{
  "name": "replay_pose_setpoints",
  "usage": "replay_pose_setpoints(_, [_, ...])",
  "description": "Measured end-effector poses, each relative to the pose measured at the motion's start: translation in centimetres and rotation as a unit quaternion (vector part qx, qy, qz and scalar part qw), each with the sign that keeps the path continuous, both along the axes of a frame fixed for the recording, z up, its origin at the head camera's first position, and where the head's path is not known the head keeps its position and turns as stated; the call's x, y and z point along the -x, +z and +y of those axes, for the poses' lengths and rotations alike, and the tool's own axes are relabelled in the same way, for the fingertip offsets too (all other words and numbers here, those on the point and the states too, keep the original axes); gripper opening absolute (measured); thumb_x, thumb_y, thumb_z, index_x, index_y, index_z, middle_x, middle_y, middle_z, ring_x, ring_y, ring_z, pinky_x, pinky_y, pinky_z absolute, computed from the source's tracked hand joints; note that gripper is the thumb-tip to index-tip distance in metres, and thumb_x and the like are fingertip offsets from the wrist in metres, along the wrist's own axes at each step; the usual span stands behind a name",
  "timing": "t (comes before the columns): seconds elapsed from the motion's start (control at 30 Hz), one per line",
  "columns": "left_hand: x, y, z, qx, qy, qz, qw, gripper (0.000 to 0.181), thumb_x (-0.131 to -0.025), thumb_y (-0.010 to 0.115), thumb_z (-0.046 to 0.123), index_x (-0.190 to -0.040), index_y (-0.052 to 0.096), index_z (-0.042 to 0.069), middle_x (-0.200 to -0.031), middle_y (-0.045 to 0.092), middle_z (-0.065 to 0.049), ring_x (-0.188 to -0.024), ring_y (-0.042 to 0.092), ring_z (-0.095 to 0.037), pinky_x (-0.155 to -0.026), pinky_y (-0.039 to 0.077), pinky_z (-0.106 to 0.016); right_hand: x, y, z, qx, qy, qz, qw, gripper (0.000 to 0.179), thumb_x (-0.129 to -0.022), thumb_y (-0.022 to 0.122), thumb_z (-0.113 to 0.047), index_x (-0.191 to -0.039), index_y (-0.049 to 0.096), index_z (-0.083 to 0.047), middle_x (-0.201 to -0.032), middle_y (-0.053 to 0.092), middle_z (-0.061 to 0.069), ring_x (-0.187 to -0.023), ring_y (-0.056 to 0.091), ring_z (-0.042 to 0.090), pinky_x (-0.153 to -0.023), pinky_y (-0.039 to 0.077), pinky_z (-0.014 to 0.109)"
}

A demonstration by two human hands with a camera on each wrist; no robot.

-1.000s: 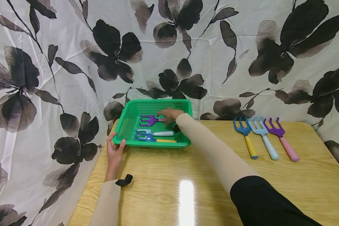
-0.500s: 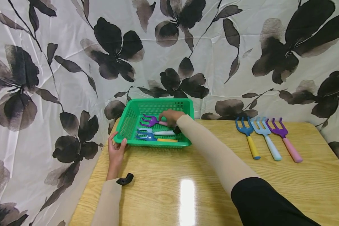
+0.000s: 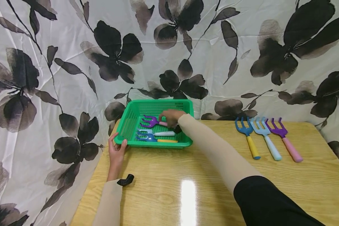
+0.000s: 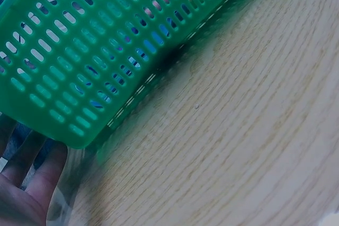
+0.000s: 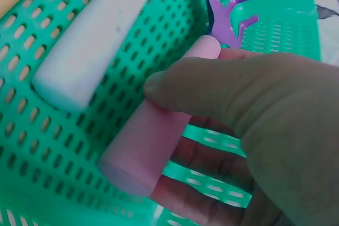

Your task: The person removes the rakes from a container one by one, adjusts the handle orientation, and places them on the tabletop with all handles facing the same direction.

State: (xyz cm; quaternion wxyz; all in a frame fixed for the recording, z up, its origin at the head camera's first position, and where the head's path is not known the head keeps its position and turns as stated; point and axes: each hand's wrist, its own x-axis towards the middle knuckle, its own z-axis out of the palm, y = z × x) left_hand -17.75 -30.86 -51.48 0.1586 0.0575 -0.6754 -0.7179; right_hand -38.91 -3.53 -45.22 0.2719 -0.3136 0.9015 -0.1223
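Purple fork with pink handle (image 3: 149, 121) is in the basket, far half, tines pointing left. Right hand (image 3: 172, 116) has its grip on the handle, thumb across the top, fingers beneath; can't tell if it's lifted off the basket floor. Change: a second ago the fingers reached out over the handle, now they're closed on it, so the fork is secured but still inside the basket. Nearer in the basket: light-blue fork (image 3: 165, 133), then yellow-handled blue fork (image 3: 168, 141), both untouched. Left hand (image 3: 117, 153) holds the near left corner of the green basket (image 3: 158, 144). Right side of the table (image 3: 152, 185): blue-and-yellow (image 3: 251, 146), pale blue (image 3: 272, 147) and purple-and-pink (image 3: 291, 149) forks, side by side. Floral cloth (image 3: 73, 31) behind.
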Motion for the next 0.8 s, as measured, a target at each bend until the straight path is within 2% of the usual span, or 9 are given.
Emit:
replay_pose_setpoints(0.13, [-0.2, -0.1, 0.0, -0.002, 0.006, 0.004, 1.0000, 0.064, -0.102, 0.065, 0.010, -0.155, 0.031, 0.005, -0.145, 0.048, -0.032, -0.115, 0.061, -0.012, -0.089, 0.051, -0.018, 0.0, 1.6, 0.6, 0.019, 0.020, -0.006, 0.9996, 0.061, -0.090, 0.072, 0.002, -0.140, 0.058, -0.028, -0.107, 0.067, 0.010, -0.073, 0.062, 0.020, -0.053, 0.050, 0.030])
replay_pose_setpoints(0.27, [-0.2, -0.1, 0.0, -0.001, -0.001, 0.002, 1.0000, 0.065, -0.102, 0.066, 0.011, -0.156, 0.030, 0.005, -0.146, 0.048, -0.031, -0.116, 0.060, -0.011, -0.090, 0.051, -0.018, -0.2, 3.4, 1.7, 0.055, 0.033, -0.005, 0.9979, 0.057, -0.093, 0.073, -0.004, -0.143, 0.055, -0.024, -0.107, 0.066, 0.011, -0.066, 0.066, 0.020, -0.059, 0.056, 0.034])
replay_pose_setpoints(0.4, [-0.3, 0.1, -0.1, 0.004, 0.001, -0.008, 1.0000, 0.065, -0.102, 0.066, 0.014, -0.156, 0.031, 0.007, -0.144, 0.050, -0.030, -0.114, 0.061, -0.011, -0.091, 0.051, -0.021, -0.7, 5.2, 2.8, 0.089, 0.049, -0.011, 0.9948, 0.057, -0.094, 0.073, -0.005, -0.146, 0.053, -0.020, -0.103, 0.069, 0.014, -0.067, 0.070, 0.021, -0.067, 0.059, 0.041])
replay_pose_setpoints(0.53, [-0.4, 0.1, -0.1, 0.006, 0.005, -0.021, 0.9997, 0.065, -0.102, 0.067, 0.016, -0.156, 0.031, 0.009, -0.142, 0.051, -0.030, -0.112, 0.061, -0.011, -0.092, 0.051, -0.023, -1.4, 6.8, 3.9, 0.101, 0.051, 0.005, 0.9935, 0.056, -0.094, 0.073, -0.008, -0.146, 0.053, -0.019, -0.101, 0.070, 0.013, -0.070, 0.071, 0.021, -0.067, 0.058, 0.038])
replay_pose_setpoints(0.63, [-0.5, 0.2, -0.1, 0.008, 0.006, -0.025, 0.9996, 0.065, -0.102, 0.067, 0.017, -0.156, 0.032, 0.010, -0.141, 0.052, -0.029, -0.113, 0.061, -0.011, -0.092, 0.051, -0.021, -1.9, 8.1, 5.1, 0.092, 0.055, 0.036, 0.9936, 0.054, -0.094, 0.075, -0.012, -0.144, 0.055, -0.020, -0.102, 0.070, 0.011, -0.072, 0.070, 0.020, -0.064, 0.057, 0.033])
replay_pose_setpoints(0.67, [-0.4, -0.1, -0.2, 0.008, 0.006, -0.027, 0.9996, 0.065, -0.102, 0.066, 0.017, -0.157, 0.032, 0.012, -0.142, 0.052, -0.028, -0.114, 0.061, -0.010, -0.092, 0.050, -0.020, -2.2, 8.5, 5.6, 0.090, 0.058, 0.044, 0.9933, 0.055, -0.094, 0.076, -0.013, -0.144, 0.055, -0.020, -0.102, 0.070, 0.011, -0.073, 0.070, 0.019, -0.068, 0.057, 0.033])
replay_pose_setpoints(0.8, [-0.5, -0.1, 0.0, 0.010, 0.009, -0.027, 0.9996, 0.064, -0.102, 0.067, 0.018, -0.156, 0.033, 0.013, -0.139, 0.054, -0.025, -0.113, 0.061, -0.011, -0.093, 0.051, -0.022, -3.2, 10.0, 7.8, 0.088, 0.058, 0.065, 0.9923, 0.057, -0.093, 0.077, -0.015, -0.145, 0.054, -0.020, -0.105, 0.070, 0.011, -0.077, 0.068, 0.021, -0.069, 0.057, 0.034])
